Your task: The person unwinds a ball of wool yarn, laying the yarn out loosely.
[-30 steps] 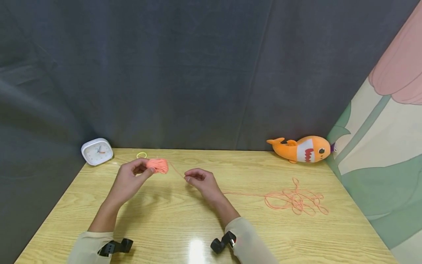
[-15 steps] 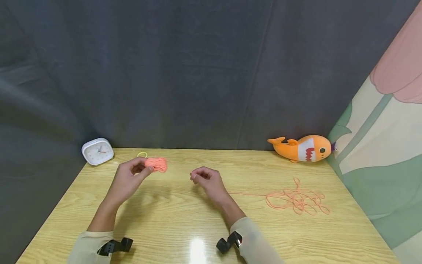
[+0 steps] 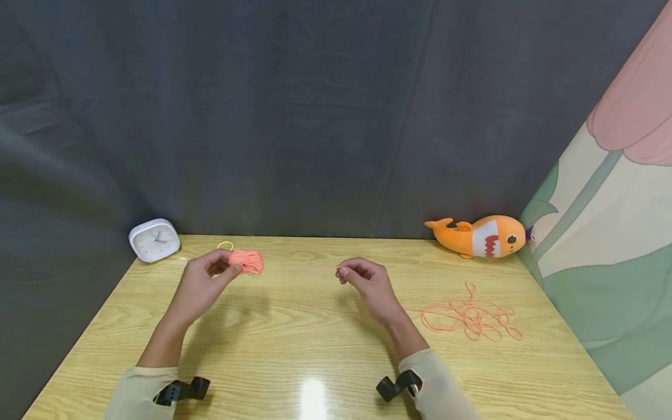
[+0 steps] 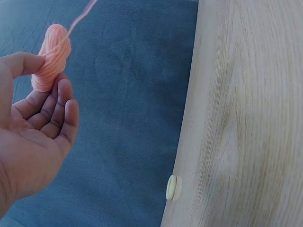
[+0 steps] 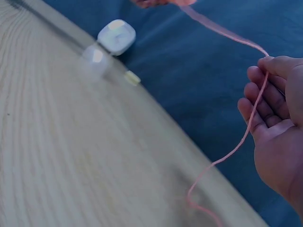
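Observation:
My left hand (image 3: 203,286) pinches a small wound bundle of coral-pink yarn (image 3: 249,262) between thumb and fingers, above the table's left half. In the left wrist view the yarn bundle (image 4: 53,54) stands nearly upright, and a strand leads off its top. My right hand (image 3: 370,286) is apart from it, to the right. Its thumb and forefinger pinch the yarn strand (image 5: 258,101), seen in the right wrist view running from the bundle through the fingertips and drooping toward the table. A loose, looped tangle of the same yarn (image 3: 475,319) lies right of my right hand.
A white clock (image 3: 154,240) stands at the table's back left corner. Near it, behind my left hand, is a yellow ring (image 3: 225,245). An orange shark plush (image 3: 480,237) lies at the back right. A dark curtain (image 3: 336,116) hangs along the table's back edge.
My right hand has moved right, away from the bundle, with the strand running through its fingertips. The left hand and bundle have shifted only slightly left.

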A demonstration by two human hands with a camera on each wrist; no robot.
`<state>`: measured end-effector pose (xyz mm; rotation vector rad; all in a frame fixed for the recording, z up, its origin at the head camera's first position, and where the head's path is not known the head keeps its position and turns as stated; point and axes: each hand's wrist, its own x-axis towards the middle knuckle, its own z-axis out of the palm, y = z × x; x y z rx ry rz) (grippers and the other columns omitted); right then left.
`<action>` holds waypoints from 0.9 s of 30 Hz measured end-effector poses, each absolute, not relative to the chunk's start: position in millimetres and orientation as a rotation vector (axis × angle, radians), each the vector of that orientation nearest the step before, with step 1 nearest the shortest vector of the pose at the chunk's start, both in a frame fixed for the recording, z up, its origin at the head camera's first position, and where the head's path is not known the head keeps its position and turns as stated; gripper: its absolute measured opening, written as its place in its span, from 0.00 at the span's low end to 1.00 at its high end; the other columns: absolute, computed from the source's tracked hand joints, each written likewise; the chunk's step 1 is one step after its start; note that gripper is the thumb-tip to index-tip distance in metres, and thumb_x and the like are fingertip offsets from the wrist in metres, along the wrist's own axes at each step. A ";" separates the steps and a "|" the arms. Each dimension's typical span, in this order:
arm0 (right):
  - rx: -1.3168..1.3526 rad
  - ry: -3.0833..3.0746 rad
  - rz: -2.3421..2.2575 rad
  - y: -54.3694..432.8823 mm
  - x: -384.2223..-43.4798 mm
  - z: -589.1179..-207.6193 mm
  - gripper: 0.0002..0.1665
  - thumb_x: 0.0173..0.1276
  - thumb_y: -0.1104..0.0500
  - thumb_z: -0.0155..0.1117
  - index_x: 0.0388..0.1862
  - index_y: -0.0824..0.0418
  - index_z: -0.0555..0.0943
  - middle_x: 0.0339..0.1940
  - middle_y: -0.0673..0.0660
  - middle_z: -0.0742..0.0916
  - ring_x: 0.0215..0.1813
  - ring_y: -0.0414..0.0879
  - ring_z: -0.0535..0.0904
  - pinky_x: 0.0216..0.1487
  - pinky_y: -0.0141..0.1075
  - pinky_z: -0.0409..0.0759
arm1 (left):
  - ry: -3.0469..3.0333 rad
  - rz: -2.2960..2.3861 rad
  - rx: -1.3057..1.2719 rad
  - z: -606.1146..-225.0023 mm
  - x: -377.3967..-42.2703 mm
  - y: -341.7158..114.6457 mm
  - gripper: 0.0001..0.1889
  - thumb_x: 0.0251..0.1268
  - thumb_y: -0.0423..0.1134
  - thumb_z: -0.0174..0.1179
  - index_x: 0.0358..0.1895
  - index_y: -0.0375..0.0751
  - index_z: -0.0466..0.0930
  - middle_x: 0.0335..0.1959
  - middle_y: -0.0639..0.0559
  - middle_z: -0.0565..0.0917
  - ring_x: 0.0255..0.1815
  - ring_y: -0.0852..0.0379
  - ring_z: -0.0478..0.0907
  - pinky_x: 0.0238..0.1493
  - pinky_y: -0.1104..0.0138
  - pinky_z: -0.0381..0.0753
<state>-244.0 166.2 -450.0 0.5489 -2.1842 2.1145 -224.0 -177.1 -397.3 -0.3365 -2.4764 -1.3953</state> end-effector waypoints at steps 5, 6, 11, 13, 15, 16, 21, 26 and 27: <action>0.576 -2.089 2.137 183.5 -237.6 -435.2 0.15 0.78 0.58 0.63 0.49 0.72 0.83 0.39 0.45 0.88 0.43 0.40 0.84 0.57 0.33 0.84 | -2.481 -1.404 -0.340 -397.1 -225.1 -176.4 0.09 0.71 0.36 0.66 0.46 0.33 0.85 0.34 0.50 0.83 0.35 0.68 0.78 0.42 0.77 0.78; 0.574 -2.077 2.132 186.5 -236.7 -432.5 0.15 0.78 0.59 0.63 0.49 0.72 0.82 0.39 0.45 0.89 0.43 0.40 0.84 0.57 0.33 0.84 | -2.483 -1.416 -0.342 -397.1 -225.2 -176.2 0.09 0.71 0.36 0.66 0.47 0.34 0.85 0.35 0.49 0.84 0.35 0.69 0.78 0.42 0.77 0.78; 0.543 -2.045 2.111 199.2 -232.2 -424.9 0.15 0.77 0.59 0.63 0.49 0.74 0.82 0.39 0.45 0.89 0.43 0.42 0.84 0.56 0.31 0.85 | -2.463 -1.566 -0.384 -399.0 -226.5 -174.3 0.09 0.72 0.33 0.64 0.49 0.30 0.81 0.39 0.43 0.88 0.36 0.69 0.83 0.40 0.75 0.83; 0.535 -2.048 2.100 202.4 -231.3 -424.5 0.15 0.77 0.60 0.63 0.48 0.74 0.82 0.39 0.45 0.89 0.42 0.42 0.85 0.56 0.31 0.84 | -2.432 -1.675 -0.420 -400.4 -227.5 -172.9 0.11 0.74 0.33 0.63 0.50 0.28 0.80 0.39 0.47 0.90 0.36 0.68 0.86 0.40 0.73 0.86; 0.532 -2.058 2.091 204.0 -230.3 -424.6 0.16 0.77 0.61 0.63 0.48 0.76 0.81 0.38 0.45 0.89 0.42 0.41 0.85 0.56 0.31 0.84 | -2.396 -1.815 -0.451 -401.9 -228.2 -171.5 0.11 0.75 0.34 0.62 0.51 0.28 0.78 0.40 0.54 0.91 0.37 0.66 0.89 0.41 0.71 0.87; 0.535 -2.060 2.094 204.5 -230.2 -424.9 0.16 0.77 0.61 0.63 0.49 0.77 0.80 0.38 0.45 0.89 0.42 0.41 0.85 0.56 0.31 0.84 | -2.369 -1.898 -0.466 -402.6 -228.5 -170.9 0.11 0.75 0.34 0.62 0.52 0.29 0.77 0.40 0.57 0.91 0.38 0.65 0.89 0.41 0.70 0.88; 0.543 -2.064 2.111 203.6 -230.9 -427.1 0.20 0.77 0.61 0.64 0.50 0.81 0.78 0.38 0.45 0.89 0.42 0.45 0.85 0.56 0.32 0.84 | -2.198 -2.318 -0.512 -404.9 -227.9 -167.1 0.07 0.77 0.33 0.59 0.53 0.40 0.77 0.44 0.61 0.91 0.42 0.62 0.90 0.45 0.70 0.89; 0.534 -2.059 2.134 202.3 -229.5 -428.9 0.19 0.77 0.61 0.64 0.49 0.80 0.79 0.38 0.45 0.89 0.42 0.42 0.84 0.55 0.31 0.84 | -2.074 -2.503 -0.525 -407.5 -227.8 -163.2 0.06 0.81 0.35 0.54 0.50 0.44 0.81 0.43 0.57 0.90 0.43 0.61 0.90 0.46 0.71 0.89; 0.535 -2.056 2.138 202.3 -229.2 -429.2 0.18 0.77 0.61 0.63 0.49 0.80 0.79 0.38 0.45 0.89 0.42 0.42 0.84 0.55 0.31 0.84 | -2.076 -2.503 -0.511 -407.9 -228.0 -162.8 0.06 0.81 0.35 0.54 0.49 0.45 0.82 0.43 0.57 0.90 0.44 0.61 0.90 0.46 0.71 0.89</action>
